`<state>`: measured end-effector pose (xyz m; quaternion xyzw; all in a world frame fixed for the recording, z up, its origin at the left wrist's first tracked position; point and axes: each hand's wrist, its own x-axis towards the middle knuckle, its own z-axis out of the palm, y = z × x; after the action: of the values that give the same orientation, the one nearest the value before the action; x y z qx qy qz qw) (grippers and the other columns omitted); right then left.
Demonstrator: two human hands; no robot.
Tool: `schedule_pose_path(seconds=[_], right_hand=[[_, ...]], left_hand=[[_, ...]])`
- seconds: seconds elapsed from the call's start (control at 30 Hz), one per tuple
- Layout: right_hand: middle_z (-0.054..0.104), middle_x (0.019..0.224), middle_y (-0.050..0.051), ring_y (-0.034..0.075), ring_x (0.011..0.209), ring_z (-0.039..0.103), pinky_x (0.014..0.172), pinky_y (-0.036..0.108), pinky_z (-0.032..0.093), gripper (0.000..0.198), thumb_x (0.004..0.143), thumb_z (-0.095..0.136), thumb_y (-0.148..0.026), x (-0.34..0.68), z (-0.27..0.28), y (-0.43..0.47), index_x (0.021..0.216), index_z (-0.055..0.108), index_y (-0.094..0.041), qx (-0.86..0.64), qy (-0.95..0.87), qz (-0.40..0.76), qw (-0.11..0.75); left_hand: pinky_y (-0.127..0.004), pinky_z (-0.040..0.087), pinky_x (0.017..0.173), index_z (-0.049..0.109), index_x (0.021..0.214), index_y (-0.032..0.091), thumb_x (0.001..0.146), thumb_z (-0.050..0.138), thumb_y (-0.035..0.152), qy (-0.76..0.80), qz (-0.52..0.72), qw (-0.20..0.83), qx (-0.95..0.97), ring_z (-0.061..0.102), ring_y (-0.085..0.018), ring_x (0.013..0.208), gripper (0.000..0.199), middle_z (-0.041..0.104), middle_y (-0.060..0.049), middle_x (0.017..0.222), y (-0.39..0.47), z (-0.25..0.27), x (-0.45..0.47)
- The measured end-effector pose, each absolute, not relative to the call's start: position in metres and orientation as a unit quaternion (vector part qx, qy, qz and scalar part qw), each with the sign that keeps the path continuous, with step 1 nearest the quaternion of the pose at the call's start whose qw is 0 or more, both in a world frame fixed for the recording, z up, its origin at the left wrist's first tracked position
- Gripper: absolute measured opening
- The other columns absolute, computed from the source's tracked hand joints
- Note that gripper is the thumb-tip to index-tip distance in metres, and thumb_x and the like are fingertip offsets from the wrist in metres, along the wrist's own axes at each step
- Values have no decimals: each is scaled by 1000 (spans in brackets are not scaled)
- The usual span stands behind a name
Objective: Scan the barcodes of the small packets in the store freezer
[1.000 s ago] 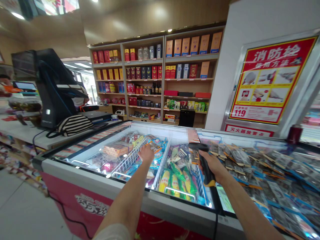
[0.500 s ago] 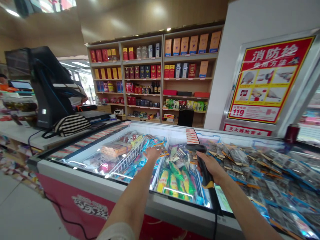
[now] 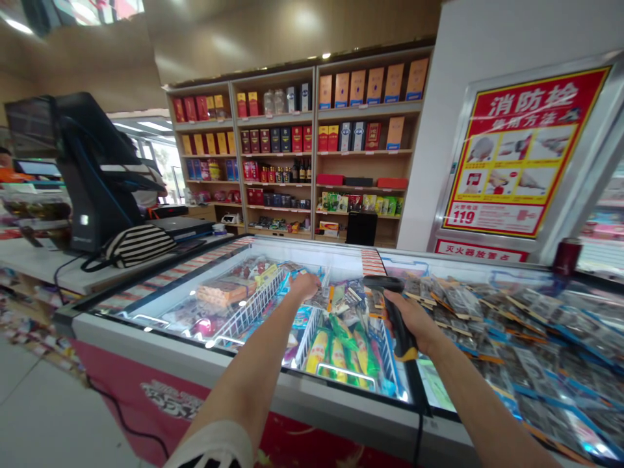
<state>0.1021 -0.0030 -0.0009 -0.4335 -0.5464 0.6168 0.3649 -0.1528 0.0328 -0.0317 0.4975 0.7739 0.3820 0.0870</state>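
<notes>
My left hand [image 3: 305, 286] reaches over the chest freezer [image 3: 146, 322], its fingers closed on a see-through packet [image 3: 320, 296] with an orange edge. What is inside the packet is too blurred to tell. My right hand [image 3: 414, 325] is wrapped round the handle of a black and yellow barcode scanner [image 3: 402, 325]. The scanner's head points left toward the packet, apart from it. Just right of my right hand, a wide pile of similar packets [image 3: 517, 338] with blue and orange edges lies on top of the freezer.
Under the glass, white wire baskets hold yellow and green corn-like packs [image 3: 338, 354] and other frozen goods. At left stands a counter with a black checkout terminal [image 3: 97, 175] and a striped pouch [image 3: 139, 246]. Behind are shelves of boxes [image 3: 275, 140]. A dark red cylinder [image 3: 567, 257] stands at right.
My left hand has moved slightly up and right with the packet, whose orange edge now stands more upright. My right hand and the scanner have hardly moved.
</notes>
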Motion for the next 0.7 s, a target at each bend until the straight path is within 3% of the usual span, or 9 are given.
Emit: schedule_pose_path(seconds=[0.13,0.27,0.33,0.47,0.6,0.7], right_hand=[[48,38,-3,8,30,43,31,19,36,28,80,44,-34,102,0,-4,60,49,-16,-431,-538,618,378],[48,38,-2,8,30,42,31,19,36,30,80,45,-36,101,-2,-4,59,49,-16,-433,-547,614,369],[48,38,-2,7,31,43,32,18,37,31,79,46,-39,100,-3,-3,58,49,-15,-437,-546,615,364],[49,43,-3,7,33,44,32,19,38,29,79,46,-39,97,-5,-4,61,48,-16,-409,-540,644,355],[51,49,-3,8,34,45,31,20,38,25,78,48,-38,95,-4,-9,66,47,-17,-391,-522,679,338],[51,49,-3,7,34,45,30,19,37,25,78,48,-38,96,-2,-15,65,47,-16,-394,-528,675,333]], left_hand=[[-44,18,103,49,115,26,76,53,19,792,362,17,491,27,-24,125,40,39,-7,132,19,-41,-139],[-56,22,93,45,118,11,68,59,37,836,354,7,419,30,-39,120,58,42,-22,125,3,-57,-132],[-58,21,92,48,115,8,62,64,42,841,356,17,408,33,-43,117,65,47,-25,119,-2,-65,-131],[-46,28,94,51,111,17,62,67,29,805,402,41,434,42,-33,113,53,56,-15,112,2,-76,-129],[-28,41,80,46,117,21,69,54,13,755,498,79,419,56,-19,97,50,60,-7,106,22,-76,-133],[-23,44,72,40,123,18,71,48,9,716,577,102,381,60,-15,87,54,61,-6,103,37,-71,-139]])
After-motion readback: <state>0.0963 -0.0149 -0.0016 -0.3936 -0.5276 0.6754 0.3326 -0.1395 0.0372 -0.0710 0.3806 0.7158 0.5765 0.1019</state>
